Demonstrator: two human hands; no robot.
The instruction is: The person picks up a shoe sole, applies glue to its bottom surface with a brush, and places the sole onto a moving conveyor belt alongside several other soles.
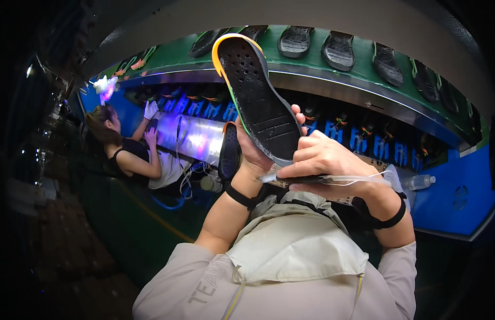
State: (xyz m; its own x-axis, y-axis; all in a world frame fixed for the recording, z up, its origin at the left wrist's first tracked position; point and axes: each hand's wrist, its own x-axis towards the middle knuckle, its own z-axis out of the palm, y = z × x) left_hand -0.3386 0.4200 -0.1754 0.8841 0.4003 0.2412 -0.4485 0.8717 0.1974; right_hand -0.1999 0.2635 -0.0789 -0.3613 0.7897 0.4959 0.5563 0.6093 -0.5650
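Note:
My left hand (251,146) is closed around the lower part of a black shoe sole (260,106) with an orange and green rim. The sole is tilted up in front of me, its holed and ribbed inner face in view. In my right hand (330,157) is a slim black-handled brush (311,180) with a pale tip, and thin clear tubing (365,180) trails from its rear end. The brush tip lies close to my left wrist, below the sole's near end. Another black sole (230,152) with an orange edge stands just left of my left hand.
A green conveyor belt (365,65) carrying several black soles runs across the far side, above a metal ledge. Under it sits a row of blue clamps (359,140). To the left, a co-worker (135,149) handles a dark piece at a metal plate (199,136). A clear bottle (420,182) is at the right.

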